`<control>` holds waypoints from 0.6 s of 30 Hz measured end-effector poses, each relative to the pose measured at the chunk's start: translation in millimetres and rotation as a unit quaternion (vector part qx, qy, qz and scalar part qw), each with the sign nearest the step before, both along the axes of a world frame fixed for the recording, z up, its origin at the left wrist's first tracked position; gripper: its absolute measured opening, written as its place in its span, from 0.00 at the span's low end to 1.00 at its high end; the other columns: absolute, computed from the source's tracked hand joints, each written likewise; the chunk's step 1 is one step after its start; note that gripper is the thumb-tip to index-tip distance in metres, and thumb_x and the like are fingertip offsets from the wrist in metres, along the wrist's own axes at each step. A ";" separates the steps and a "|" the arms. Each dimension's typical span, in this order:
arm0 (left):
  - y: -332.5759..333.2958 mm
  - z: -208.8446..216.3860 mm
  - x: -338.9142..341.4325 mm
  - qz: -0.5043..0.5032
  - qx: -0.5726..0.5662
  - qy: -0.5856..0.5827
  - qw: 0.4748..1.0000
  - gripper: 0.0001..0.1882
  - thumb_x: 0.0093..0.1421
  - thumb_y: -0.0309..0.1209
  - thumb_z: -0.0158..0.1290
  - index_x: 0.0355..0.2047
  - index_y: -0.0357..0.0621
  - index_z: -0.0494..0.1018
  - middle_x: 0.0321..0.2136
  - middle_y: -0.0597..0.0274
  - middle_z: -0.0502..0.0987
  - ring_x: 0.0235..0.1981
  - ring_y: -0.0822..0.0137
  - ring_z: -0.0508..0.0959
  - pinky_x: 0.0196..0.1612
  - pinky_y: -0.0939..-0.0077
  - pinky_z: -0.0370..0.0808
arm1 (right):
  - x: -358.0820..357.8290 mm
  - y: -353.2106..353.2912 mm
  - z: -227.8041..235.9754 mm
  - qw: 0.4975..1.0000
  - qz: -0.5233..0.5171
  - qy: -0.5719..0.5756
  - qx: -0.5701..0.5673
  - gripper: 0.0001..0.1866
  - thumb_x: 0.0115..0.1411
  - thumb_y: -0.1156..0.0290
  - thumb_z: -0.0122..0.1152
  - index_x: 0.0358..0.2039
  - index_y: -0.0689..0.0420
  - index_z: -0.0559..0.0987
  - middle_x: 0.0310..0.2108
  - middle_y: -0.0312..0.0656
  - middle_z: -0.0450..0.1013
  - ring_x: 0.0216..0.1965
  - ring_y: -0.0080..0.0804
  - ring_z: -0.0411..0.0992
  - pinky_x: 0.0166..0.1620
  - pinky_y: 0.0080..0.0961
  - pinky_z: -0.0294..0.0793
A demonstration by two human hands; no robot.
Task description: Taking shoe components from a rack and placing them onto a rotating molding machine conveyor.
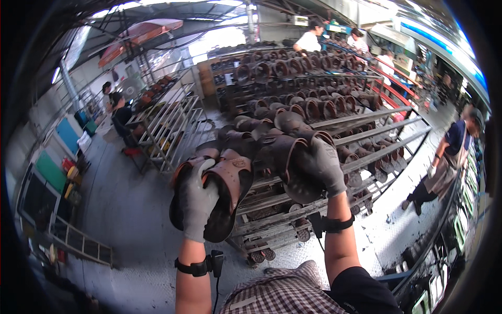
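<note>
My left hand, in a grey glove, is closed on a pair of brown leather shoes, held side by side with their dark openings towards me. To the right, my gloved right hand grips more brown leather shoes by their opening edges. Its fingertips are partly hidden inside. Both pairs are at the near end of a metal rack. Other brown shoes sit just behind them, close enough that I cannot tell where the held ones end.
Several rows of brown shoes fill the rack's tiers. An emptier metal rack stands to the left, near a seated person. At right, a person in an apron stands beside a line carrying green and white pieces. More people work at the back.
</note>
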State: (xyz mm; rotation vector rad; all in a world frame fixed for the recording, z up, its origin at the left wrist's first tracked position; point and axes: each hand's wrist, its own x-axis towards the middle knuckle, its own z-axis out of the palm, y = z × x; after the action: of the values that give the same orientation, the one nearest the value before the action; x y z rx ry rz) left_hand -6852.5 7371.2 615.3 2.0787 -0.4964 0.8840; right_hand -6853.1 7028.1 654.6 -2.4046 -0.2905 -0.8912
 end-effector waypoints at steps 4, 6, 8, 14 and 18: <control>-2.0 1.9 -2.6 0.000 -0.004 0.029 1.000 0.20 0.58 0.18 0.58 0.52 0.38 0.79 0.52 0.47 0.82 0.58 0.49 0.81 0.62 0.60 0.74 | 2.0 -0.8 -1.1 0.999 -0.009 0.042 0.005 0.21 0.61 0.64 0.65 0.53 0.58 0.82 0.44 0.58 0.81 0.50 0.60 0.79 0.52 0.49 0.78; -2.6 3.0 -3.9 0.015 -0.005 0.042 0.999 0.21 0.58 0.20 0.59 0.53 0.42 0.79 0.52 0.48 0.83 0.56 0.48 0.81 0.60 0.60 0.76 | 3.7 -1.6 -2.0 0.998 0.064 -0.020 0.020 0.22 0.61 0.65 0.64 0.54 0.58 0.82 0.47 0.58 0.81 0.52 0.58 0.79 0.54 0.47 0.78; -3.0 4.2 -5.3 0.015 -0.004 0.010 1.000 0.22 0.59 0.23 0.60 0.54 0.47 0.79 0.50 0.50 0.84 0.53 0.48 0.83 0.57 0.59 0.77 | 5.4 -2.7 -3.5 0.999 0.039 -0.015 -0.002 0.21 0.62 0.66 0.62 0.55 0.59 0.82 0.48 0.58 0.81 0.52 0.58 0.79 0.55 0.46 0.77; -7.3 8.6 -6.3 0.018 -0.009 -0.020 1.000 0.20 0.58 0.20 0.59 0.52 0.43 0.79 0.49 0.50 0.82 0.56 0.50 0.81 0.61 0.61 0.75 | 8.4 -8.9 -13.3 0.999 0.021 -0.028 -0.017 0.17 0.64 0.64 0.63 0.51 0.58 0.82 0.43 0.58 0.81 0.48 0.60 0.79 0.49 0.48 0.77; -13.5 9.2 -10.5 -0.061 -0.092 -0.040 0.993 0.16 0.59 0.22 0.60 0.48 0.44 0.80 0.44 0.49 0.83 0.48 0.49 0.84 0.53 0.60 0.79 | 3.9 -6.0 -21.7 0.991 -0.102 0.077 -0.031 0.12 0.67 0.66 0.59 0.44 0.59 0.84 0.39 0.58 0.80 0.43 0.55 0.80 0.47 0.46 0.77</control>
State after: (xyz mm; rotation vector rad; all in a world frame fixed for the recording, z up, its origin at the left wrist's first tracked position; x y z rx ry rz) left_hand -6863.0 7357.8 624.5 1.8328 -0.5562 0.9085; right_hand -6849.2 7022.1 632.9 -2.5783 -0.0143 -0.7884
